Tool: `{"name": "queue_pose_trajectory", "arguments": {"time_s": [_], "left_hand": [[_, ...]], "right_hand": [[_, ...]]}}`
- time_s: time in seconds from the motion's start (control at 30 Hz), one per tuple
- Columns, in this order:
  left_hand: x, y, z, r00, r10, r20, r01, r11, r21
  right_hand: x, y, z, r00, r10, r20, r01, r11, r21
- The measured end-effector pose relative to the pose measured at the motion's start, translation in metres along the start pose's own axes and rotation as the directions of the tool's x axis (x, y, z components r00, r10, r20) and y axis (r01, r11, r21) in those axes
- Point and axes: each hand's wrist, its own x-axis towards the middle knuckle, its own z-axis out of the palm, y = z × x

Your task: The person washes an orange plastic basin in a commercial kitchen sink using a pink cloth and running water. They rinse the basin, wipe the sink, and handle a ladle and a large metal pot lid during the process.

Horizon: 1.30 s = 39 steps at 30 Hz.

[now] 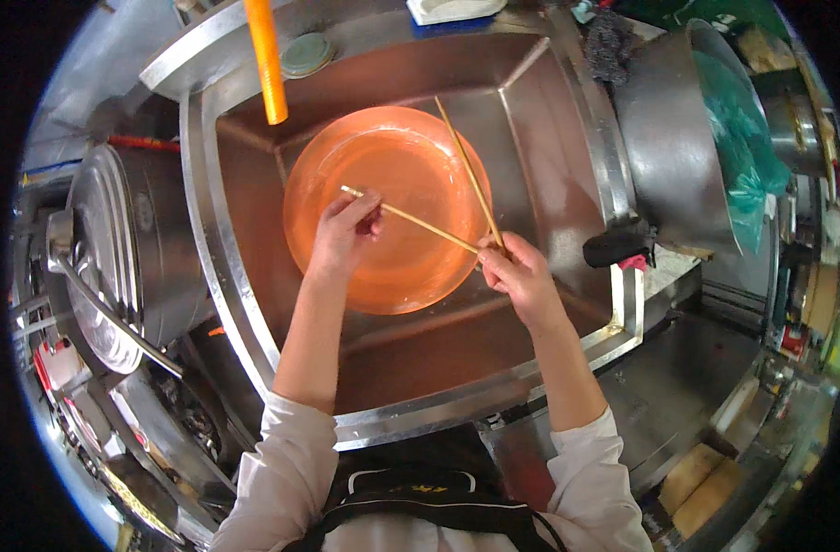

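Note:
Inside a stainless steel sink [420, 386], a round orange plastic basin [309, 276] appears to hold water. Above the basin my left hand [344, 231] pinches one long wooden chopstick [427, 224] near its end, which looks pale at the tip. The other end of that chopstick is between the fingers of my right hand [520, 276], at the basin's right rim. A second long chopstick [464, 162] also sits in the right hand and points up and away over the rim. The two sticks form a V.
An orange hose [266, 69] hangs over the sink's far left. A round lid [308, 55] lies on the back ledge. Left stands a large metal pot [164, 234]; right, a big steel vessel [668, 138] with a green plastic bag [748, 165]. A black object [616, 245] rests on the right rim.

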Motion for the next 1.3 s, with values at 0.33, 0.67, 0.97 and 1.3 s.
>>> {"name": "queue_pose_trajectory", "arguments": {"time_s": [0.33, 0.67, 0.97, 1.3], "left_hand": [[-0.050, 0.006, 0.009, 0.878, -0.342, 0.335, 0.046, 0.758, 0.651], [-0.057, -0.067, 0.039, 0.955, -0.294, 0.029, 0.289, 0.950, 0.117], [-0.050, -0.095, 0.044, 0.920, -0.328, -0.217, 0.324, 0.945, -0.056], [0.027, -0.155, -0.094, 0.897, -0.242, -0.371, 0.364, 0.879, 0.308]], "right_hand": [[0.020, -0.005, -0.035, 0.975, -0.115, -0.189, 0.167, 0.943, 0.288], [0.000, 0.097, 0.045, 0.989, -0.007, -0.145, 0.062, 0.924, 0.376], [0.005, 0.107, 0.037, 0.982, -0.187, -0.036, 0.164, 0.926, -0.338], [0.097, 0.147, 0.014, 0.971, 0.226, -0.077, -0.237, 0.869, -0.434]]}}
